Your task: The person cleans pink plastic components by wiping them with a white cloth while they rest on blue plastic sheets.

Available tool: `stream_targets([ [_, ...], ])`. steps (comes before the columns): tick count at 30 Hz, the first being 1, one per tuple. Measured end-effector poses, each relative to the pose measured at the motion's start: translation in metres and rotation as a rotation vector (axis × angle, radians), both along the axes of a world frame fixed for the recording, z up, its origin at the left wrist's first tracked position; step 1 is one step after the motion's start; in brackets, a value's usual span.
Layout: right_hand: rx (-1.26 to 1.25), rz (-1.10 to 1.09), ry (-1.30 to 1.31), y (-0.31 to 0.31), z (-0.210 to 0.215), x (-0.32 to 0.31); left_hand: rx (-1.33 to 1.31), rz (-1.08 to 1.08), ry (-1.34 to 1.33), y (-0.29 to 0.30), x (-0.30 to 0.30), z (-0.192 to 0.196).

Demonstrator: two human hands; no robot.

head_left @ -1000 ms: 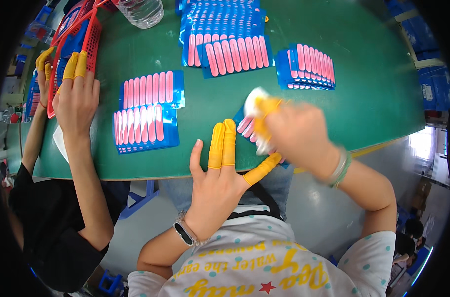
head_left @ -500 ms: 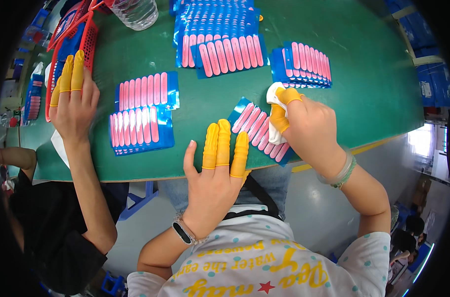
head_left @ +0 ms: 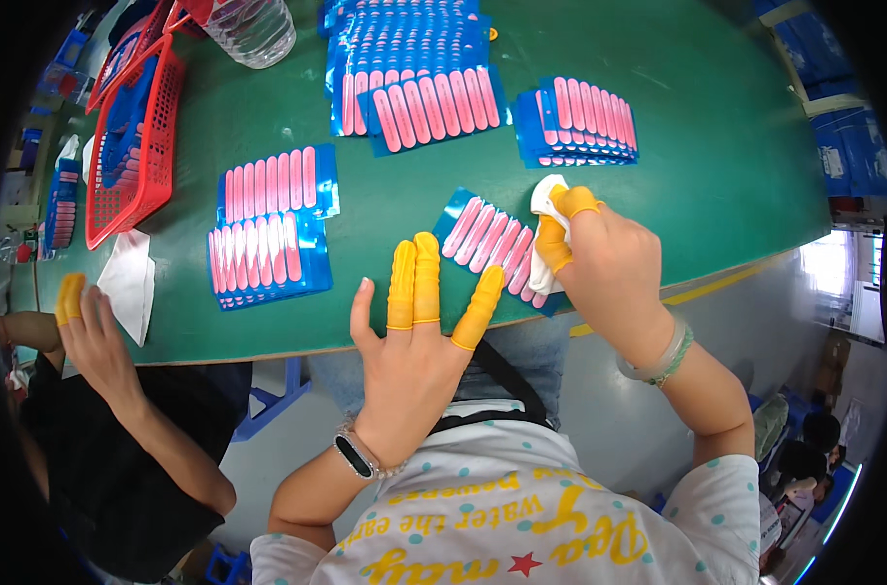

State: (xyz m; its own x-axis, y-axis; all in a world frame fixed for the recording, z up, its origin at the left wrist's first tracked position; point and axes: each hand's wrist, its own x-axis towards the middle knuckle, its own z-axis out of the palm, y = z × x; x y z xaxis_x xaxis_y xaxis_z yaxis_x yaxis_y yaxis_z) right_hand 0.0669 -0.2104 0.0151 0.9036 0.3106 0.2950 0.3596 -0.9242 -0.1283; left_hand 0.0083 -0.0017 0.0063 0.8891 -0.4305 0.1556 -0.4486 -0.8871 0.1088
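Observation:
Near the table's front edge lies a tilted blue sheet with a row of pink rounded strips [head_left: 480,237]. My right hand [head_left: 609,249], with yellow finger cots on some fingers, grips a folded white cloth [head_left: 544,200] at the sheet's right end. The cloth covers part of the strips there. My left hand [head_left: 414,366] rests at the table edge with its fingers spread. Yellow cots cover three of its fingers, one of which reaches the sheet's lower edge. The underside of the cloth is hidden.
Similar sheets lie in stacks at the left [head_left: 268,258], at the far middle [head_left: 434,112] and at the far right [head_left: 590,117]. Red baskets [head_left: 151,185] and a clear plastic cup [head_left: 258,34] stand far left. A co-worker's hand [head_left: 97,341] is near a white paper [head_left: 130,288].
My right hand and the cloth have moved slightly toward me along the sheet. One finger of my left hand has spread rightward. The co-worker's hand has drawn back from the red basket.

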Motion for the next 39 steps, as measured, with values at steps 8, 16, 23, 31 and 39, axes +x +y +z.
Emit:
stream_targets([
  [8,0.088,0.038,0.020,0.022,0.005,-0.040,0.037,-0.017,0.013,0.001,-0.001,-0.002],
  [16,0.126,-0.074,0.112,0.022,0.005,-0.042,0.069,-0.034,-0.035,0.001,-0.001,-0.005],
  [23,0.480,-0.082,0.163,0.023,0.015,-0.060,0.046,-0.025,-0.036,0.000,0.000,-0.006],
  [31,0.238,-0.102,0.234,0.011,0.021,-0.044,0.033,-0.020,-0.011,-0.005,0.000,-0.001],
  [39,0.580,-0.176,0.324,0.003,0.020,-0.054,0.063,-0.033,-0.012,-0.003,0.000,-0.001],
])
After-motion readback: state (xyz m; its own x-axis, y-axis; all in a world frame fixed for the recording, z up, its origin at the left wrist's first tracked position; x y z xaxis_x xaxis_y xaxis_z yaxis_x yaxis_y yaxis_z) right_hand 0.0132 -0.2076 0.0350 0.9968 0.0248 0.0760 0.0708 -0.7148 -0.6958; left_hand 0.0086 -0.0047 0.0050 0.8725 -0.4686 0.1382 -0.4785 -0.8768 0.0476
